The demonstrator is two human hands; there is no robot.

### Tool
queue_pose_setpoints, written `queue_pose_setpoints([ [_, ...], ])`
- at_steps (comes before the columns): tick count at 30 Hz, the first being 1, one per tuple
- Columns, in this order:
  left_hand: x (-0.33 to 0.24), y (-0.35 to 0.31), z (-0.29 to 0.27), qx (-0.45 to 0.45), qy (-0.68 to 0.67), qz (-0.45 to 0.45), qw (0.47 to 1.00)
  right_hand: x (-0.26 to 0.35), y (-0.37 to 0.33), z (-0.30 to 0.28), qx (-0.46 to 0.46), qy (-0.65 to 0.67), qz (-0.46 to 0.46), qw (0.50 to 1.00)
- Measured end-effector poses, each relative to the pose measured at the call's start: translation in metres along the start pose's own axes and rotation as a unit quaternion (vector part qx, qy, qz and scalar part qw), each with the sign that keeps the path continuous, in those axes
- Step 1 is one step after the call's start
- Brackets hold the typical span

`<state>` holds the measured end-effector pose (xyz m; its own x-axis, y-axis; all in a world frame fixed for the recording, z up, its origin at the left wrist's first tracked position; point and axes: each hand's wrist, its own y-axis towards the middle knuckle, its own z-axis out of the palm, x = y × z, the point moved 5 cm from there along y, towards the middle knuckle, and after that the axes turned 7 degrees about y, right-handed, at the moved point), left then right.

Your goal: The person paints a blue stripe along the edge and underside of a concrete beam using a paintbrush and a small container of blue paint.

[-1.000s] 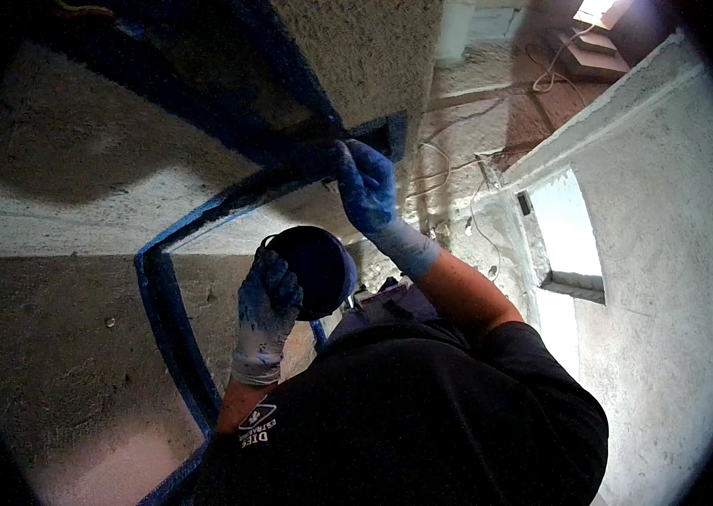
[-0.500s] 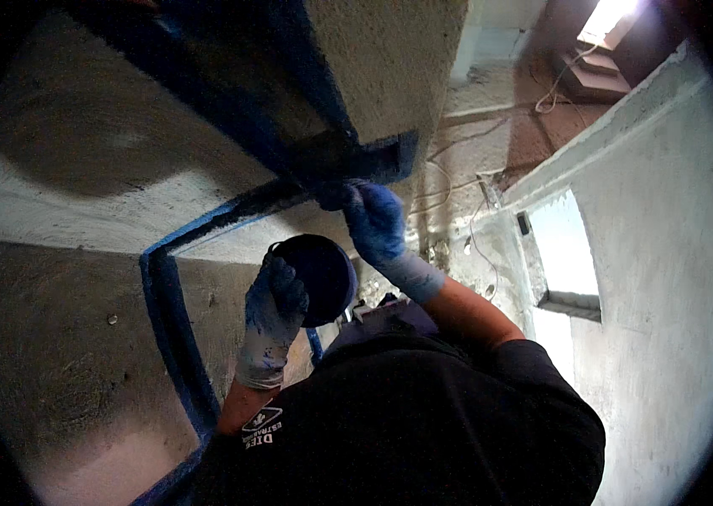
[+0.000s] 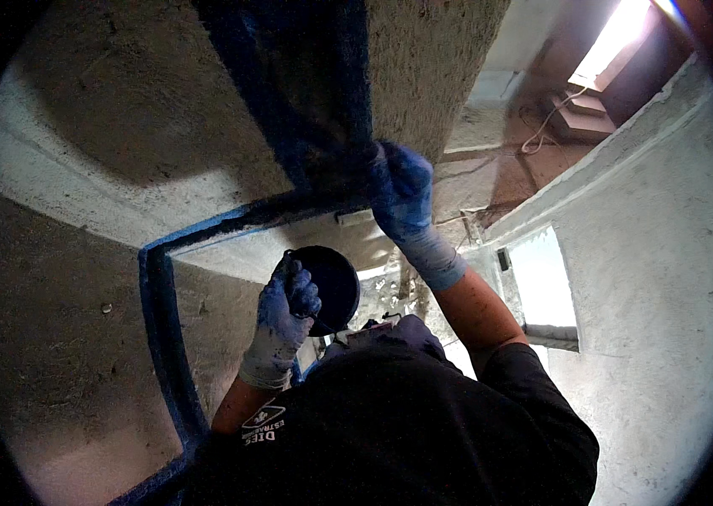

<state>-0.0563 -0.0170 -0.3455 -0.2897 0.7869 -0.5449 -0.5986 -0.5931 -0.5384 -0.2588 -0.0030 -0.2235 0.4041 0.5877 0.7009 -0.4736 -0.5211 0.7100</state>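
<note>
My left hand [image 3: 282, 310], in a white glove smeared with blue, is closed on the rim or handle of a dark paint bucket [image 3: 336, 285] in front of my chest. The bucket tilts toward me and its inside looks dark blue. Raised ahead and to the right, my right hand [image 3: 407, 190] wears a similar glove, mostly blue. Its fingers are curled against the wide blue painted band [image 3: 314, 84] on the rough wall. Whatever those fingers grip blends into the dark blue and cannot be made out.
A narrower blue stripe [image 3: 162, 329] bends down the grey plaster wall [image 3: 61, 337] at the left. To the right are a pale wall [image 3: 652, 228] and a bright opening [image 3: 542, 278]. A loose cable [image 3: 534, 143] hangs near stepped blocks [image 3: 584, 118] at the upper right.
My right hand has moved right and slightly up along the blue band. My left hand and the bucket have shifted a little right and down. The view has turned somewhat.
</note>
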Motion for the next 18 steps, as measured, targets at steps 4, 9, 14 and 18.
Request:
queue_pose_setpoints([
  [4, -0.001, 0.003, 0.008, 0.041, -0.016, -0.021, 0.999, 0.006, 0.019, 0.009, -0.007, -0.081, -0.113, 0.99],
  [9, -0.01, -0.004, 0.026, 0.07, 0.011, 0.006, 0.997, -0.013, -0.014, -0.005, -0.066, 0.062, 0.049, 0.995],
  [14, -0.016, -0.008, 0.032, 0.137, 0.011, 0.036, 0.99, 0.019, -0.036, -0.016, 0.042, 0.12, 0.277, 0.952],
  [18, -0.026, -0.022, 0.047, -0.014, 0.087, 0.05, 0.995, -0.002, -0.068, 0.0, 0.247, -0.017, 0.369, 0.896],
])
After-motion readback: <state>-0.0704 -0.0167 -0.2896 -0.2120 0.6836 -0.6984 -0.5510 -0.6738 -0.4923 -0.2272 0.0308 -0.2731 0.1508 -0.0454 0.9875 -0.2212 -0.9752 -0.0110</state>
